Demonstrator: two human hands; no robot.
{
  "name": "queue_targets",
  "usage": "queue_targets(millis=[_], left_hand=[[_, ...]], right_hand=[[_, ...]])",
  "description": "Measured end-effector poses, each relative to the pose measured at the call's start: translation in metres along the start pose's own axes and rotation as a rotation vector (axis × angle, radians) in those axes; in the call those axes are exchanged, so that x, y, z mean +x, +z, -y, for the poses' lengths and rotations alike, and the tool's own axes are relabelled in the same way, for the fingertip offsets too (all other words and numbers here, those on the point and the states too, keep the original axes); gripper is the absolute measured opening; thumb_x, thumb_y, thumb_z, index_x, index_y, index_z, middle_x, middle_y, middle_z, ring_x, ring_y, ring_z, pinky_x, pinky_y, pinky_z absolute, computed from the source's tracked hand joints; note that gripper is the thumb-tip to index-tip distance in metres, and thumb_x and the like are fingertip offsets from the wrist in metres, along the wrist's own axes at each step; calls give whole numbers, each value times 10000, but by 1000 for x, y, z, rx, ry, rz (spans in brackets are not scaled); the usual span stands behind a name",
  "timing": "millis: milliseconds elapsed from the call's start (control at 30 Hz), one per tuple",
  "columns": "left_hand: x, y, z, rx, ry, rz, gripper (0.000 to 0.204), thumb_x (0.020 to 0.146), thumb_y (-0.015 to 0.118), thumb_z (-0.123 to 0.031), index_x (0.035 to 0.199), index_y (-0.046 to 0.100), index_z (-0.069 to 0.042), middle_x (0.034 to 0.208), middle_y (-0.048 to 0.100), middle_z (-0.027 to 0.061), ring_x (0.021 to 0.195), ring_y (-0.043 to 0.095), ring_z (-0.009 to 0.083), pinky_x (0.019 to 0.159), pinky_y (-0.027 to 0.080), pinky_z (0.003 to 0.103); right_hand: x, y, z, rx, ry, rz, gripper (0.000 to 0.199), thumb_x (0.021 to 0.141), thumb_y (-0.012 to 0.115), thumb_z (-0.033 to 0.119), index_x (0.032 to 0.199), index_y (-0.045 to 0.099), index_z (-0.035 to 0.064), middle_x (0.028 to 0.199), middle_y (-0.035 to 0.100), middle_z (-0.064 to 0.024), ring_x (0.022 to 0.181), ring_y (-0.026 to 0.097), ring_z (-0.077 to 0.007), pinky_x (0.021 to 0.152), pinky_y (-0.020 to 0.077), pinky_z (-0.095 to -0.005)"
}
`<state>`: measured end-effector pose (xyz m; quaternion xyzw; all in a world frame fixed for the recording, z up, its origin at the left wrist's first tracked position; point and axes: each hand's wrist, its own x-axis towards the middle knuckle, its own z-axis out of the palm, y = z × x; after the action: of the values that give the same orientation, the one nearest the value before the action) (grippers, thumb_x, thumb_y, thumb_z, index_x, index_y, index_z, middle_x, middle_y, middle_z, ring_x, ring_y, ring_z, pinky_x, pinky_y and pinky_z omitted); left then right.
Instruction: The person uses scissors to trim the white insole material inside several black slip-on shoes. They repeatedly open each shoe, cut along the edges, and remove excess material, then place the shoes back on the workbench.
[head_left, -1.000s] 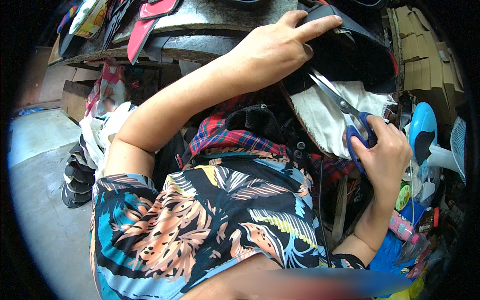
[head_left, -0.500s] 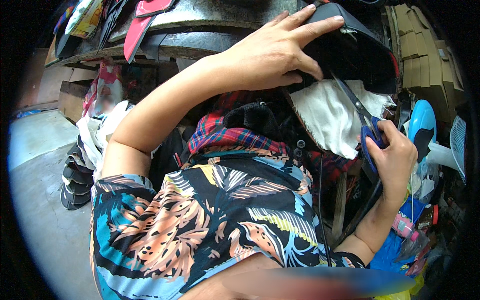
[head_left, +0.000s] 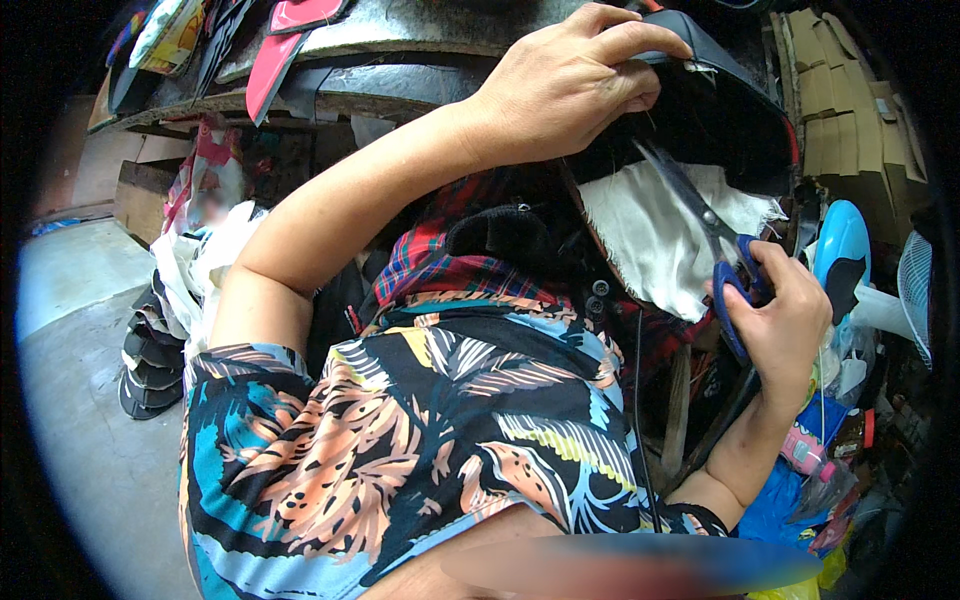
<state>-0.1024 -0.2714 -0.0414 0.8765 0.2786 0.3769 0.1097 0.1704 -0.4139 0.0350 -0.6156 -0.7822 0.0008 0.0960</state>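
In my right hand (head_left: pixel 785 315) is a pair of scissors (head_left: pixel 704 208) with blue handles; the dark blades point up and to the left. They lie across a frayed white cloth (head_left: pixel 650 240). Above it is a curved black piece with a smooth outer side (head_left: pixel 735 65) and a dark hollow. My left hand (head_left: pixel 580 85) reaches over to its upper edge, one finger lying along the rim. Thumb and fingers are pinched together in front of the hollow, just above the scissor tips. A thin strand seems to hang there; what they grip is too small to make out.
A worn bench (head_left: pixel 400 50) runs along the top, with red pieces (head_left: pixel 285 60) on it. Stacked black items (head_left: pixel 152 365) stand on the floor at left. Cardboard pieces (head_left: pixel 845 110), a blue and white fan (head_left: pixel 845 250) and bagged clutter fill the right side.
My left hand's spread fingers have closed into a pinch, and its thumb has drawn up. The scissors have shifted slightly to the left with my right hand, their blades a little further apart.
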Motion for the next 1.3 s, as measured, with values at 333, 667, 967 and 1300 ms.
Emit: queue_targets(millis=[333,667,967,1300], left_hand=[[-17,-22,-12,65,203,106,44,770,776,-221,814,782,-219,1586,439,-23,1493,336,385,1151,378,580],[-17,1,-4,197,291,-14,91,809,717,-183,866,741,-115,1345,597,72,1424,415,378,1157,397,499],[-6,0,4,-42,205,-97,132,857,728,-130,929,642,-58,1229,552,137,1234,533,341,1111,420,461],[2,-10,2,-203,79,-335,139,926,698,-165,1002,651,-58,1144,619,123,1212,573,306,1050,452,398]], right_hand=[[-4,1,-7,-65,60,25,441,643,885,255,1017,711,99,805,682,-128,770,671,-343,691,504,-443],[-5,0,-10,50,64,-47,450,640,874,239,1033,714,89,812,680,-126,753,664,-331,688,503,-426],[9,2,12,-65,-71,-19,408,646,858,246,997,720,90,808,687,-105,739,654,-310,702,500,-412],[-11,-7,-10,58,123,168,330,694,851,318,861,682,90,700,659,-147,656,664,-351,597,482,-452]])
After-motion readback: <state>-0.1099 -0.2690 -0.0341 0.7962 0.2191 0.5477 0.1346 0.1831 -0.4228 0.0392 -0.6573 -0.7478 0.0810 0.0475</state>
